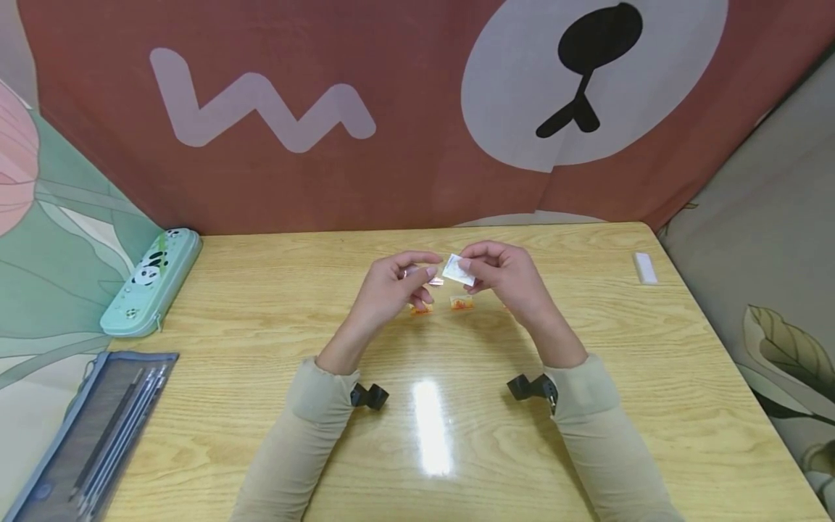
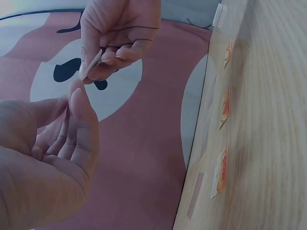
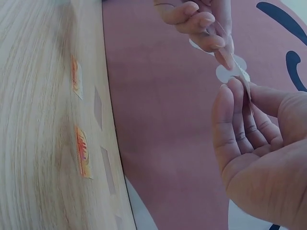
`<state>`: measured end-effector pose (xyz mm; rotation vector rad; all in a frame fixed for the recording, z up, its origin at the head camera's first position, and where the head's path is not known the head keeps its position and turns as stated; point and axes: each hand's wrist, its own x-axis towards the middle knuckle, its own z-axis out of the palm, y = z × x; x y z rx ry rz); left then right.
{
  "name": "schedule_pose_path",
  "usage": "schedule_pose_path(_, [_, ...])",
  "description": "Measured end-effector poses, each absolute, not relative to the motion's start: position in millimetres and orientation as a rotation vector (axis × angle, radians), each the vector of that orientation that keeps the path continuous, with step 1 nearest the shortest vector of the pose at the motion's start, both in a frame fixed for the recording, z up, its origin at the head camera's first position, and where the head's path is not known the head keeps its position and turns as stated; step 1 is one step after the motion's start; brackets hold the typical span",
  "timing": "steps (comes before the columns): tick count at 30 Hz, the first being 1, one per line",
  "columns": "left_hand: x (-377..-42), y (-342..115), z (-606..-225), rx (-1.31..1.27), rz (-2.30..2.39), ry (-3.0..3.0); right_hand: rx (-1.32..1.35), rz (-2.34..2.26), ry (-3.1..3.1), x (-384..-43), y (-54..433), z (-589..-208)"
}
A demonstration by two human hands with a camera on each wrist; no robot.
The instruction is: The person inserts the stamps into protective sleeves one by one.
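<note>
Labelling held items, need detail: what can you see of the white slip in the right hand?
The white slip is small, thin and four-cornered, and looks like paper or film. The face seen from the head camera carries faint print, too small to read. The right hand pinches it between thumb and fingers, tilted and raised off the table; both wrist views show it nearly edge-on. The left hand is right by its far end; whether it touches is unclear.

In the head view, the right hand (image 1: 512, 278) hides most of 1 orange packet (image 1: 505, 308).
</note>
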<state>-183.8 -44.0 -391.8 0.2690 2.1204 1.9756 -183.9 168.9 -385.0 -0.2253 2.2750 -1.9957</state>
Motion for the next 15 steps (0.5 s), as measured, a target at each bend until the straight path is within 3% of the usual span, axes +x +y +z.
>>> schedule_pose_path(15, [-184.8, -43.3, -392.0, 0.317, 1.975, 2.150, -0.140, -2.031, 2.181, -184.6, 166.9, -386.4])
